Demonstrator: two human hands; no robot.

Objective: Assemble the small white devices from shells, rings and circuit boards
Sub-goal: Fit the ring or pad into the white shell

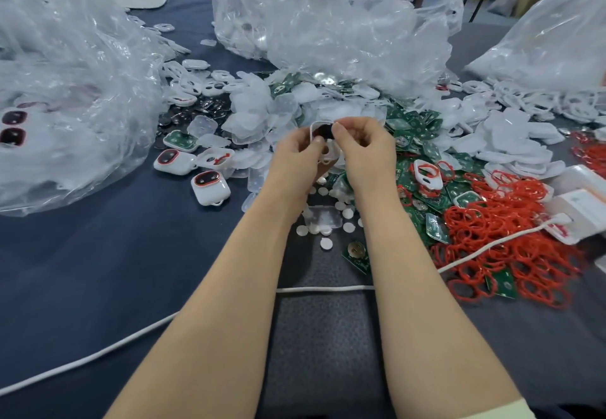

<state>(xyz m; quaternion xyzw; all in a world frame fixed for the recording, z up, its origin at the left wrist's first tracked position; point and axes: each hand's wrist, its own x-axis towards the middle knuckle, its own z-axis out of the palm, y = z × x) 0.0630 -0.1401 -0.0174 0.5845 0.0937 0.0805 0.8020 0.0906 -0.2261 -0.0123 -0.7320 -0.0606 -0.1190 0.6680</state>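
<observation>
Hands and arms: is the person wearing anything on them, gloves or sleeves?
No gloves: left hand and right hand are bare, with no ring, watch or bracelet showing. Both forearms are uncovered; only a pale cream sleeve edge shows on the right arm at the picture's bottom.

Both hands (pixel 331 153) pinch a white shell (pixel 319 130) above scattered parts.

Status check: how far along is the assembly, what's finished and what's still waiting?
Done: two closed devices lie left of the hands, and more seem to show inside the plastic bag. In hand: left hand and right hand pinch a white shell. Left: heaps of clear shells, circuit boards, red rings.
</observation>
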